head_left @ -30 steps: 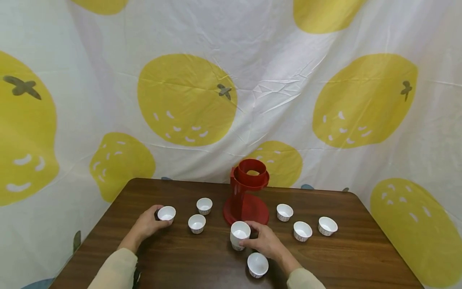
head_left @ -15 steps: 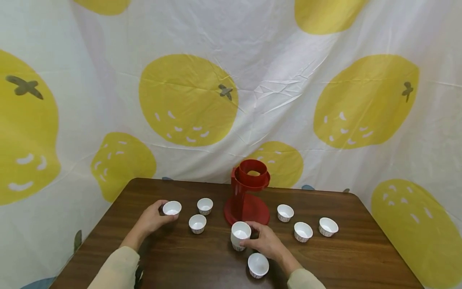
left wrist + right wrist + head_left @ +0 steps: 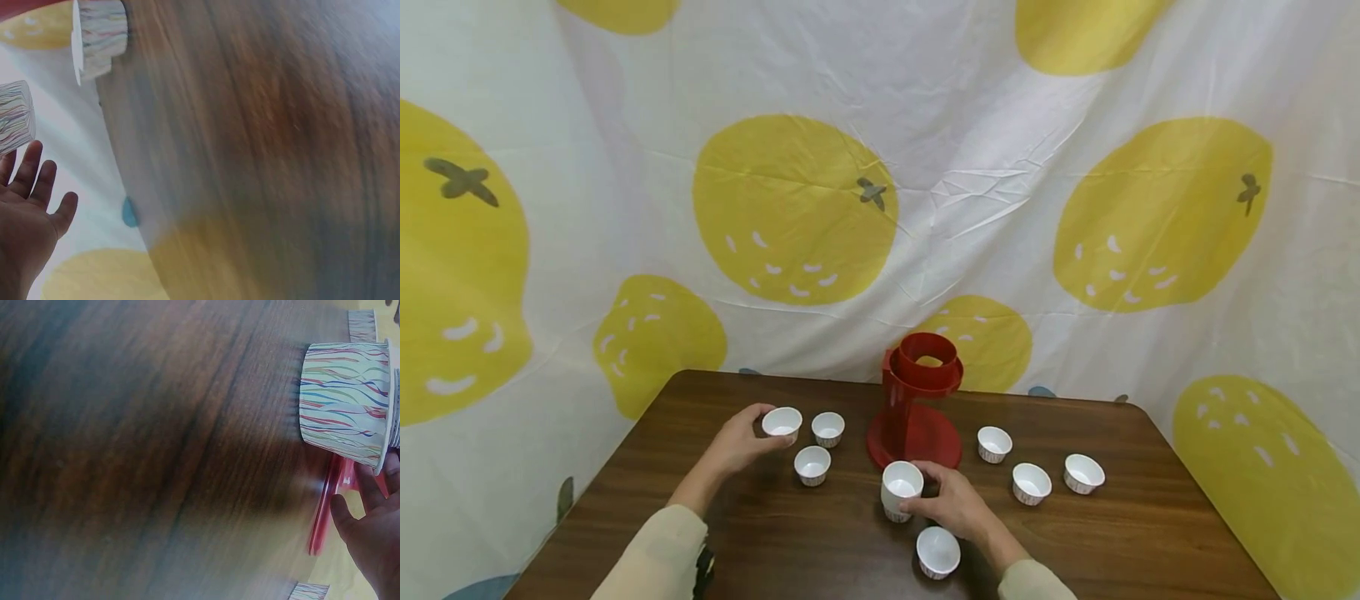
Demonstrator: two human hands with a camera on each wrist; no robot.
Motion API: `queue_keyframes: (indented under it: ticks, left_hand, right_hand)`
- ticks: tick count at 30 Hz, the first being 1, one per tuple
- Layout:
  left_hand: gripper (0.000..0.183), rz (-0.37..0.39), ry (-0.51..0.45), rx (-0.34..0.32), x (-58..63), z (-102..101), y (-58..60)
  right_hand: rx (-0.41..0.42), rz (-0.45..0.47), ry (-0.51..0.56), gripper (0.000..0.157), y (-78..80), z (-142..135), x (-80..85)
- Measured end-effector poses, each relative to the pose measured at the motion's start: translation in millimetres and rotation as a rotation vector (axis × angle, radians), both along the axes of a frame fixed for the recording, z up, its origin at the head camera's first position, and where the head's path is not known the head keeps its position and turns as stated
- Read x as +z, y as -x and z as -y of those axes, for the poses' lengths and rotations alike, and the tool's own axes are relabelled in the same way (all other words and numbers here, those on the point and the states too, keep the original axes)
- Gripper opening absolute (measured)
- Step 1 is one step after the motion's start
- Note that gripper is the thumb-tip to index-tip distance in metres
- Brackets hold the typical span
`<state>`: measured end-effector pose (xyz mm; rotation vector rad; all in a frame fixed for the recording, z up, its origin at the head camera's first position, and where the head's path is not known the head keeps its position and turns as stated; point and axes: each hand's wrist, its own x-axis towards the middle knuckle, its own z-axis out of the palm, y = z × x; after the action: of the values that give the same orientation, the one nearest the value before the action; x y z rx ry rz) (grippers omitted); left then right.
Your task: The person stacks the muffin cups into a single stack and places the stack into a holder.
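Note:
My left hand [image 3: 741, 443] pinches a small white paper baking cup [image 3: 782, 423] between thumb and fingers, rim up, over the table's left part. In the left wrist view, wavy stripes mark this cup's side [image 3: 14, 119] beyond the fingers. Two more cups, one behind [image 3: 828, 429] and one in front [image 3: 812, 465], stand just right of it. At mid-table my right hand [image 3: 955, 502] grips a short stack of cups [image 3: 895, 497] from the right. Nearer to me stands another cup [image 3: 937, 553]. In the right wrist view a large striped cup [image 3: 344, 400] overlaps the fingertips.
A red stand [image 3: 917, 417] with a ring-shaped holder on top rises behind the stack. Three cups stand on the right: a far one [image 3: 994, 445], a near one [image 3: 1032, 484] and an outer one [image 3: 1083, 474]. A lemon-print curtain hangs behind the brown table [image 3: 1120, 550].
My left hand has carried its cup right and farther back, up beside the two standing cups. The right hand stays at the stack.

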<state>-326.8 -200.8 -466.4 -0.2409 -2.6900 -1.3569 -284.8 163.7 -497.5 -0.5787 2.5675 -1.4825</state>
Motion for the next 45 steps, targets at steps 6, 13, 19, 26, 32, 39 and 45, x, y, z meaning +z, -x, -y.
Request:
queue_keyframes:
  ticks: [6,13,19,26,32,39,45]
  left_hand:
    - [0.059,-0.023,-0.018,-0.056,8.7,-17,-0.9]
    - [0.056,-0.068,0.006,-0.119,16.6,-38,-1.7]
    - [0.057,-0.080,0.012,-0.157,22.0,-53,-3.1]
    - [0.056,-0.059,-0.001,-0.198,23.6,-70,-4.9]
    - [0.057,-0.087,-0.014,-0.256,23.2,-86,-4.1]
    - [0.056,-0.107,-0.027,-0.321,21.7,-101,-3.6]
    - [0.055,-0.122,0.001,-0.346,23.4,-113,-5.0]
  right_hand:
    - [-0.009,-0.001,-0.007,0.061,-0.2,-1,-1.4]
    - [-0.031,0.001,-0.023,0.062,-1.7,-1,-1.0]
    - [-0.068,-0.019,-0.052,0.063,-2.0,-4,-1.1]
    - [-0.075,-0.042,-0.068,0.064,-1.8,-7,-2.1]
    - [-0.067,-0.034,-0.048,0.063,-1.8,-7,-3.4]
    - [-0.071,-0.023,-0.053,0.064,-1.2,-7,-3.6]
    - [-0.069,-0.020,-0.063,0.064,-1.0,-7,-2.1]
